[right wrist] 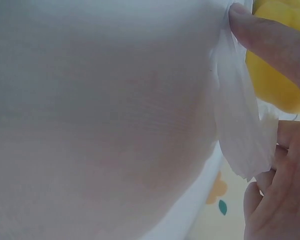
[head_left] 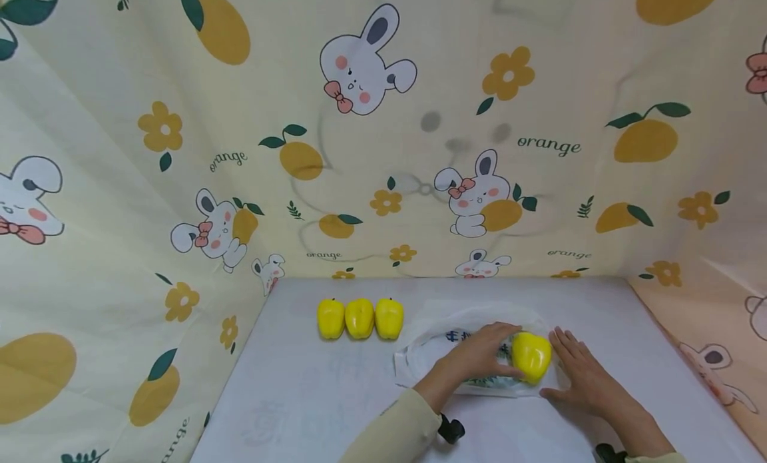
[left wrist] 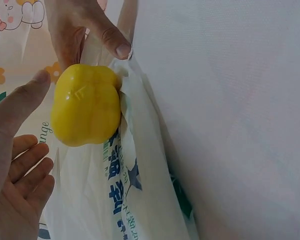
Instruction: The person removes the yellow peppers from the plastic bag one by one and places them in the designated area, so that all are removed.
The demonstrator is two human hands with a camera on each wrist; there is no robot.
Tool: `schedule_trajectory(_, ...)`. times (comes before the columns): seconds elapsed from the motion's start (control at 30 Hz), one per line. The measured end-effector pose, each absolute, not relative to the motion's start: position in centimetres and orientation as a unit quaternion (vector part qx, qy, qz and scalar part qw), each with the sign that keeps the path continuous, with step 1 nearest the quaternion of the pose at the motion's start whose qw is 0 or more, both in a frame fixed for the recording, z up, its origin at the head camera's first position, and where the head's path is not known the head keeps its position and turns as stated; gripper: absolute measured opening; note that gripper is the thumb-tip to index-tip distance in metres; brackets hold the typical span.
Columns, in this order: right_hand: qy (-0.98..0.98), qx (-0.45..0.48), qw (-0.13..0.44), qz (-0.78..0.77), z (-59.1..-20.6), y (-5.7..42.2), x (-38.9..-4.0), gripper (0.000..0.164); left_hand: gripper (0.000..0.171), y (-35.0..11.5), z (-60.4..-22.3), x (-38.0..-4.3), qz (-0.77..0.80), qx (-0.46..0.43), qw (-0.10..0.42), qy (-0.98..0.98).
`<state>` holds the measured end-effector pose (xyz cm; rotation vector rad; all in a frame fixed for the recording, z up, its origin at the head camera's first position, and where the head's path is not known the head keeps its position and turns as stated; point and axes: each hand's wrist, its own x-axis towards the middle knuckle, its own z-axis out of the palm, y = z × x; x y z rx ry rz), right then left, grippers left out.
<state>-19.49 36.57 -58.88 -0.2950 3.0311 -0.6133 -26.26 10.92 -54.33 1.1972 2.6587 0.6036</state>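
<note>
A yellow bell pepper [head_left: 530, 357] sits at the right end of a white plastic bag [head_left: 431, 356] with dark printing, which lies on the table. My left hand [head_left: 482, 353] is just left of this pepper, thumb and fingers spread; in the left wrist view, a gap shows between the left hand [left wrist: 22, 165] and the pepper [left wrist: 86, 105]. On the pepper's other side is my right hand [head_left: 578, 373], fingers extended. Its thumb [right wrist: 262, 37] touches the bag's edge [right wrist: 240, 115] in the right wrist view, with the pepper [right wrist: 272, 75] partly hidden behind.
Three more yellow bell peppers, a left one [head_left: 331, 318], a middle one [head_left: 359, 318] and a right one [head_left: 389, 318], stand in a row farther back on the white table [head_left: 311, 396]. A printed cloth [head_left: 383, 143] with rabbits and oranges hangs around the back and sides.
</note>
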Motion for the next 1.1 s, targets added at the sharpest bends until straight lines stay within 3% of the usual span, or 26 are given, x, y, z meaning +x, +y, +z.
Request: schedule_trajectory(1.1,0.976,-0.094,0.009,-0.196,-58.8,36.4,-19.1,0.127,0.094,12.6,-56.4,-26.2,0.176,0.374,0.075,0.907)
